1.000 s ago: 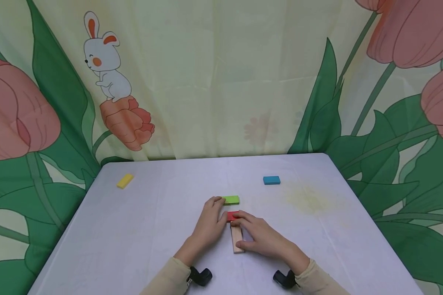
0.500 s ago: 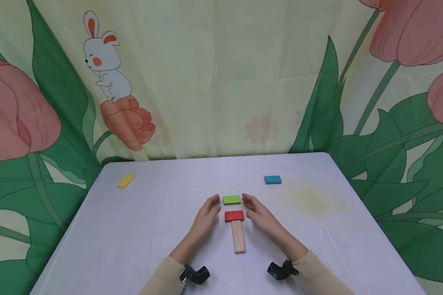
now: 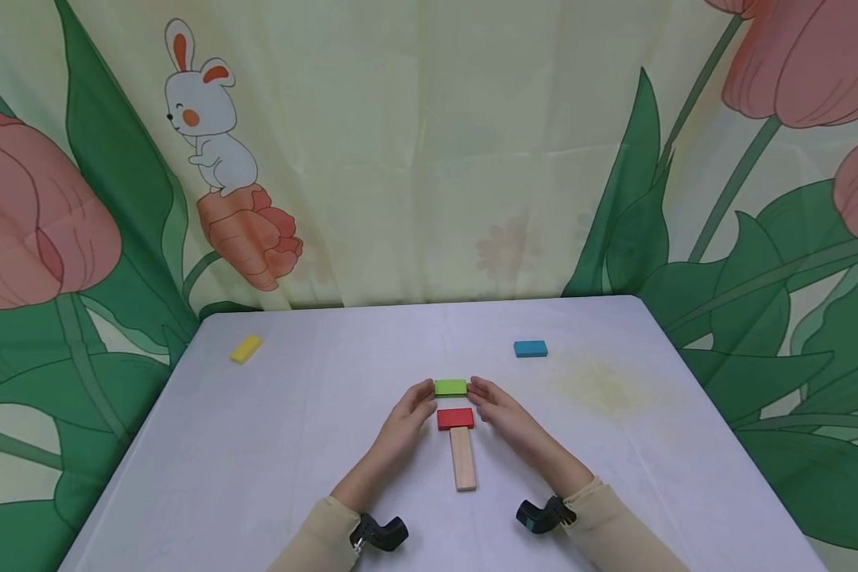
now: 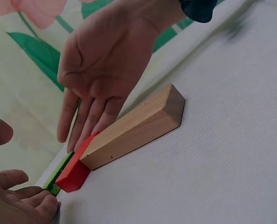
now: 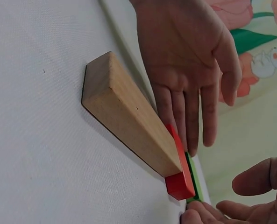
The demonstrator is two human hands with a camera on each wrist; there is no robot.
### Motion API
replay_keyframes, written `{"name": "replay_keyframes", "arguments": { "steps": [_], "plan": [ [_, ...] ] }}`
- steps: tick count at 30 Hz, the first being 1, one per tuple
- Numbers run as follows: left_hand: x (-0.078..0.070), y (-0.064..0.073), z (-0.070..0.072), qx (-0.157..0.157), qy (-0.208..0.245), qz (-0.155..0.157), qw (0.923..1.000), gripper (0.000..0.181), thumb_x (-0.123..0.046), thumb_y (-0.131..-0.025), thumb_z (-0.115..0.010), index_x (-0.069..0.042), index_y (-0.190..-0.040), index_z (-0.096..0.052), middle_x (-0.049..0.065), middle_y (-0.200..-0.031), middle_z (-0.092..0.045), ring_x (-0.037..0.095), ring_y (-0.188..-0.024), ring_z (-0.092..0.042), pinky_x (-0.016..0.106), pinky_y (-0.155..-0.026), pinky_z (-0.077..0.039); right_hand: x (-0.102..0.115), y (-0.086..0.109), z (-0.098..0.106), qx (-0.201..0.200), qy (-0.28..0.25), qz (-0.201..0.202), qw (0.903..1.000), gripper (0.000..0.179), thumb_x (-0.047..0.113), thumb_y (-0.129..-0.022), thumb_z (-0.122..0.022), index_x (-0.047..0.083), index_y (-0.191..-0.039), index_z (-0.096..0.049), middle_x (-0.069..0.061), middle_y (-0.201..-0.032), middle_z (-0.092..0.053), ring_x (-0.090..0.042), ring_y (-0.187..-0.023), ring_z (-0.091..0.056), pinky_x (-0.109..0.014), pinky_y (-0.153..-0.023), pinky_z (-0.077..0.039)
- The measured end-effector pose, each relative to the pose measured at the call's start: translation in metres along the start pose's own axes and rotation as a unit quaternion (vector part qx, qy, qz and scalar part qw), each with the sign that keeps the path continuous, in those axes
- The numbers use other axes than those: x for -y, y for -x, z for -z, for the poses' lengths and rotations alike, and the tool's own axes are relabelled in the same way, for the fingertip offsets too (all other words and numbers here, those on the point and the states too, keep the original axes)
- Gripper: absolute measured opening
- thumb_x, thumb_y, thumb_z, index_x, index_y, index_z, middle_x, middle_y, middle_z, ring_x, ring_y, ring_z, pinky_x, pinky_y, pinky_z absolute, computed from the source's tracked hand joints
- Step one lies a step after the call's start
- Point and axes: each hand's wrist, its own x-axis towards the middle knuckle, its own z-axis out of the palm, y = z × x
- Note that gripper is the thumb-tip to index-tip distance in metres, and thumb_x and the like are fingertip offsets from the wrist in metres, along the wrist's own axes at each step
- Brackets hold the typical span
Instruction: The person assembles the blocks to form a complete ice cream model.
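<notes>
My left hand (image 3: 405, 423) and right hand (image 3: 506, 415) flank a green block (image 3: 450, 388), one at each short end. Their fingers are extended, with the fingertips at or against its ends. Just nearer to me lies a red block (image 3: 455, 419), placed crosswise. A plain wooden block (image 3: 462, 459) runs from the red block's near side towards me, making a T shape. In the left wrist view, the wooden block (image 4: 133, 126) meets the red block (image 4: 75, 170), and the green block (image 4: 56, 175) is partly hidden behind it. No fingers grip the wooden or red block.
A yellow block (image 3: 246, 349) lies at the table's far left, and a blue block (image 3: 531, 349) at the far right of centre. The white-covered table (image 3: 314, 373) ends at a printed curtain (image 3: 429, 159). A yellowish stain (image 3: 604, 385) marks the cloth on the right.
My right hand has left the red and wooden blocks and moved forward to the green block's right end. Over the last half second, both hands have drawn closer to the green block's ends.
</notes>
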Motion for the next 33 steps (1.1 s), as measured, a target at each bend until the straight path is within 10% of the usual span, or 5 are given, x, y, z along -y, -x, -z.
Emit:
{"name": "replay_keyframes", "arguments": {
  "steps": [33],
  "plan": [
    [-0.004,0.027,-0.001,0.063,0.015,-0.009,0.9979,0.052,-0.022,-0.109,-0.049,0.001,-0.155,-0.039,0.022,-0.160,-0.043,0.038,-0.150,-0.040,0.057,-0.121,-0.035,-0.005,0.027,-0.003,0.000,-0.006,-0.003,1.0000,0.059,0.013,-0.105,-0.048,0.002,-0.161,-0.031,-0.021,-0.162,-0.040,-0.038,-0.150,-0.040,-0.058,-0.119,-0.039]
  ]
}}
